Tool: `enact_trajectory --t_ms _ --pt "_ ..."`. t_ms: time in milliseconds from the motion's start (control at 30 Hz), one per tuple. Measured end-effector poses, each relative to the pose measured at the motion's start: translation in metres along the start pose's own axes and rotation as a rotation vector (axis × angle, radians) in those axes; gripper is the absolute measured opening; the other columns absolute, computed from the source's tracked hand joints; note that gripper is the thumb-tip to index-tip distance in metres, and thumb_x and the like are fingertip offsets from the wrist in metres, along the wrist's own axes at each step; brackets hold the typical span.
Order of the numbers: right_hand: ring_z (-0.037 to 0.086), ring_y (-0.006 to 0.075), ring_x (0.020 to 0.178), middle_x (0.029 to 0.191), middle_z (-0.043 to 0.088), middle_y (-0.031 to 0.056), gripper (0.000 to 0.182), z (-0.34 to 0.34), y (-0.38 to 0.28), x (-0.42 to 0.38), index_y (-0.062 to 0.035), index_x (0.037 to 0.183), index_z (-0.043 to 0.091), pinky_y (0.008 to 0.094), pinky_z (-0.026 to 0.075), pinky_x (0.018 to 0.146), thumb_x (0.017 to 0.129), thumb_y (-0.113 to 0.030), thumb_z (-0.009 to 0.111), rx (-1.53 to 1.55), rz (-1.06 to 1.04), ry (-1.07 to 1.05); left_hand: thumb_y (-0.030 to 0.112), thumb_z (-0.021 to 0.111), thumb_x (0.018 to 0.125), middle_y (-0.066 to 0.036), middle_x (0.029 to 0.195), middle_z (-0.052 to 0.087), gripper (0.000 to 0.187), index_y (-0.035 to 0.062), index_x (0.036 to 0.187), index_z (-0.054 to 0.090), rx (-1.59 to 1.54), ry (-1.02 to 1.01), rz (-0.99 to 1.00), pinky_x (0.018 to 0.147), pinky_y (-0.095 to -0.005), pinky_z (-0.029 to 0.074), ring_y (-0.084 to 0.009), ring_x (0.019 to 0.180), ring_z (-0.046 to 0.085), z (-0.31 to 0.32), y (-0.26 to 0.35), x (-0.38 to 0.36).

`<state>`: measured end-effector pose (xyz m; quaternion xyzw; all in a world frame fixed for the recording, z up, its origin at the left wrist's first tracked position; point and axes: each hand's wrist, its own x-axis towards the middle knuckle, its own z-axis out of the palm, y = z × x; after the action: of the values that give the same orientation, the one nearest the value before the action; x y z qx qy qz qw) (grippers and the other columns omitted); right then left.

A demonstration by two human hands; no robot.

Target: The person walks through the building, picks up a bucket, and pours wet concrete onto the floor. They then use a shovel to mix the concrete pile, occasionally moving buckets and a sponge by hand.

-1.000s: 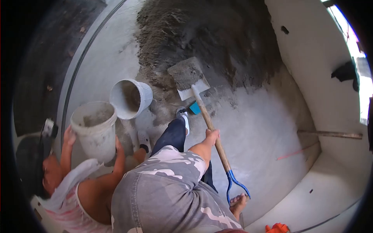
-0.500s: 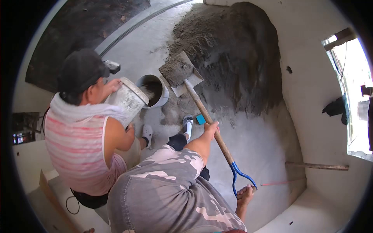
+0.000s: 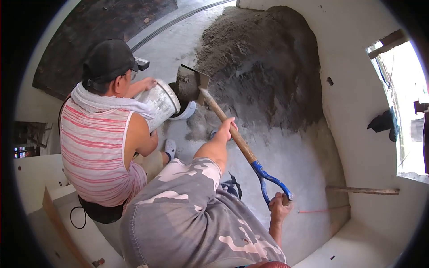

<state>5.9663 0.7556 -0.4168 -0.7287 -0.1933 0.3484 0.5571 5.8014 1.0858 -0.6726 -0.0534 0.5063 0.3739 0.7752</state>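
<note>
My left hand (image 3: 228, 129) is wrapped round the wooden shaft of a shovel (image 3: 241, 145). My right hand (image 3: 280, 207) grips the end of its blue D-shaped handle (image 3: 271, 179). At the far end, the shovel's blade (image 3: 205, 81) is tilted over a bucket (image 3: 185, 111) on the floor, with grey sand-like material (image 3: 187, 87) on it at the bucket's mouth. Beside it, a co-worker (image 3: 100, 147) in a striped sleeveless top holds a whitish, smeared bucket (image 3: 158, 105) tipped towards the same opening. The inside of the floor bucket is mostly hidden.
A large grey sand-like heap (image 3: 268, 62) lies against the wall beyond the shovel. A wooden strip (image 3: 363, 190) is at the right, below a bright window opening (image 3: 404, 107). A dark sheet (image 3: 76, 38) covers the upper left. The co-worker's shoe (image 3: 170, 148) is near the buckets.
The shovel blade has swung left and tipped from beside the floor bucket to over its mouth. Both my hands moved slightly up and left. The co-worker and the held bucket shifted right.
</note>
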Motion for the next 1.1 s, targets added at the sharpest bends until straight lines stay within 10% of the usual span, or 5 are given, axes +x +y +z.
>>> enact_trajectory --t_ms 600,700,1100 --pt "0.049 0.0132 0.054 0.064 0.054 0.0058 0.023 0.013 0.005 -0.059 -0.0026 0.084 0.053 0.0288 0.040 0.050 0.076 -0.003 0.074 -0.325 -0.575 -0.123 0.019 0.069 0.079 -0.001 0.056 0.043 0.033 0.0128 0.059 0.043 -0.128 -0.216 -0.056 0.052 -0.0304 0.044 -0.0171 0.052 0.047 -0.027 0.044 -0.059" --pt "0.050 0.0118 0.046 0.058 0.054 0.0034 0.020 0.014 0.004 -0.066 -0.0057 0.089 0.048 0.0256 0.042 0.045 0.082 -0.003 0.066 0.112 0.055 0.031 0.014 0.069 0.081 -0.002 0.058 0.046 0.025 0.0101 0.068 0.048 0.028 0.027 -0.070 0.050 -0.0330 0.047 -0.0176 0.053 0.050 -0.018 0.026 -0.043" --pt "0.045 0.0164 0.045 0.061 0.043 0.0036 0.017 -0.047 0.106 -0.091 -0.0098 0.089 0.043 0.0324 0.041 0.040 0.084 -0.014 0.059 0.484 0.571 0.581 0.014 0.074 0.081 -0.012 0.075 0.058 0.026 -0.0001 0.095 0.058 0.777 0.159 -0.216 0.054 -0.0424 0.055 -0.0254 0.062 0.060 -0.046 -0.213 0.050"
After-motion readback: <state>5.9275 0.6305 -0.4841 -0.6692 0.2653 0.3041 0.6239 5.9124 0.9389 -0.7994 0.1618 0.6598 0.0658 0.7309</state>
